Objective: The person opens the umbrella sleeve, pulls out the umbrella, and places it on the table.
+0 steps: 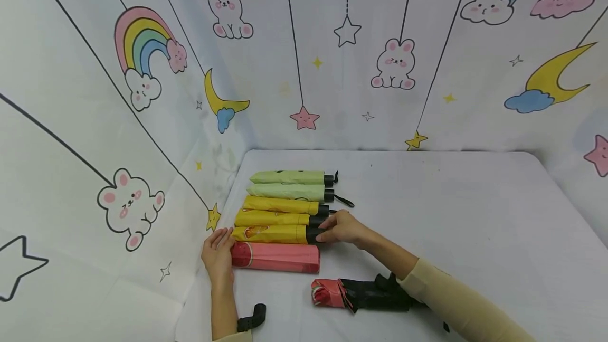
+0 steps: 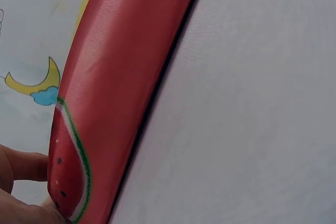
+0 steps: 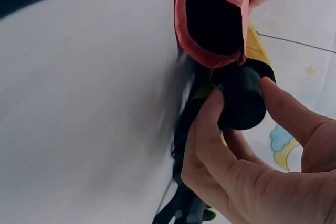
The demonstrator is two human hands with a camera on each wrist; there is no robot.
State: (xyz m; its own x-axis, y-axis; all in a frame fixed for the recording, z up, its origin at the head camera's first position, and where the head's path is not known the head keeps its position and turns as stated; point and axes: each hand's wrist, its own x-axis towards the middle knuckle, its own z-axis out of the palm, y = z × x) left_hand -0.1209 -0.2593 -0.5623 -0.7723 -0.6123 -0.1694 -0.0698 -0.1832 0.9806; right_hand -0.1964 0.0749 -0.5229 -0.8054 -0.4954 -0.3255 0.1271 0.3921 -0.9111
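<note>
A pink-red watermelon-print fabric sleeve [image 1: 280, 257] is lying on the white surface [image 1: 451, 226], its mouth gaping dark; the left hand [image 1: 218, 257] is pinching its other end. The right hand [image 1: 345, 227] is gripping the black cylindrical handle [image 3: 241, 100] of the nearest yellow-sleeved umbrella [image 1: 275, 234]. A crumpled red-and-black fabric umbrella [image 1: 375, 294] is lying partly under the right forearm [image 1: 465, 300].

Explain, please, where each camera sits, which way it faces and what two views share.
Head: on the head, facing forward and down at the umbrellas; left hand and right hand show.
Left wrist: on that wrist, looking along the pink cover; left fingers show at lower left.
Right wrist: on that wrist, looking at a black handle; the right hand pinches it, left fingers show beyond.
Both wrist views share the pink cover.
</note>
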